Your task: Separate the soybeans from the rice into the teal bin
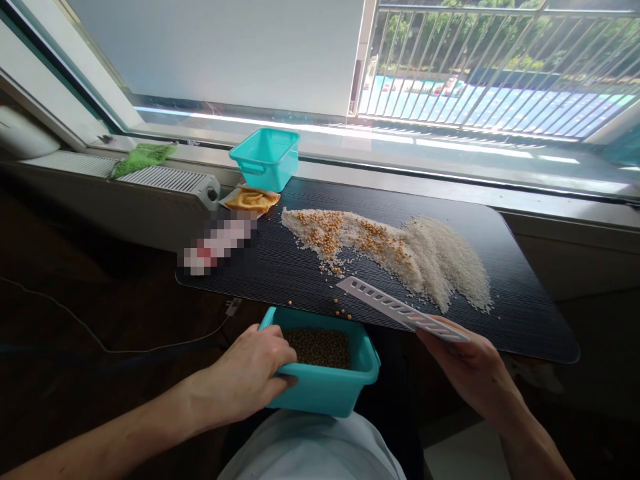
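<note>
My left hand (265,363) grips the left rim of a teal plastic bin (320,393), fingers curled over the edge. Round tan beans, like soybeans (317,348), cover the bin's bottom. The bin is against my body, just below the near edge of the dark table (240,273). In my right hand (473,360) is a flat white strip with slanted slots (395,307), held tilted over the table's front edge. Beyond it lies a long heap of white rice (445,260), with orange-yellow soybeans (325,230) mixed into its left part. A few stray beans (341,312) sit near the front edge.
Another teal bin (263,163) stands at the back left corner. Near it are an orange-and-white packet (253,199) and a blurred-out item (217,247). A radiator (170,183) with a green cloth (145,159) is further left. A white cable (135,351) runs below.
</note>
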Available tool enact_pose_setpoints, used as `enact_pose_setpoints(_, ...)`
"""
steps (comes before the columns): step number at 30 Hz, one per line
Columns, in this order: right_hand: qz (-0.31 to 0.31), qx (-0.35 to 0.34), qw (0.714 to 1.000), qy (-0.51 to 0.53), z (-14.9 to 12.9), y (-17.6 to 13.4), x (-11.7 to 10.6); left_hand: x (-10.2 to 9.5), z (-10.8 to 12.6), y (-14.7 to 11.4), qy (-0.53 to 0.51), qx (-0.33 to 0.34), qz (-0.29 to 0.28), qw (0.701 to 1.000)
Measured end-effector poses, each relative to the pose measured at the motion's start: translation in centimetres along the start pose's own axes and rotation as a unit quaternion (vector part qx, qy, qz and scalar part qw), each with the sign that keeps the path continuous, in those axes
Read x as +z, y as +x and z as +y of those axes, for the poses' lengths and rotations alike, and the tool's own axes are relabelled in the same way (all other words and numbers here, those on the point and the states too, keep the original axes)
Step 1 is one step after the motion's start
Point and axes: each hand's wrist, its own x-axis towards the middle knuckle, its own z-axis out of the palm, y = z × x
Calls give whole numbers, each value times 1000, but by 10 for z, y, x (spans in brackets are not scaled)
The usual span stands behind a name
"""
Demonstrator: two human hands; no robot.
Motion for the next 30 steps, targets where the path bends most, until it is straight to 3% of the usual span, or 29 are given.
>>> enact_pose_setpoints(6,-15,-12,1000,-6,-4,1,6,0,-1,0,-1,2,3,1000)
enact_pose_setpoints(14,-101,-64,992,29,-23,0,18,-1,-4,-3,-9,-9,-6,1000)
enact_pose_setpoints(19,-102,-104,988,42,-40,37,53,-1,-17,-13,-9,-25,-1,1000)
enact_pose_setpoints(24,-149,-164,974,45,-59,60,90,2,-32,-26,6,-51,21,998)
enact_pose_setpoints(27,-171,-170,969,53,-60,51,86,4,-35,-30,6,-64,23,998)
enact_pose_setpoints(30,-116,-148,981,37,-48,34,68,5,-32,-28,-6,-57,19,998)
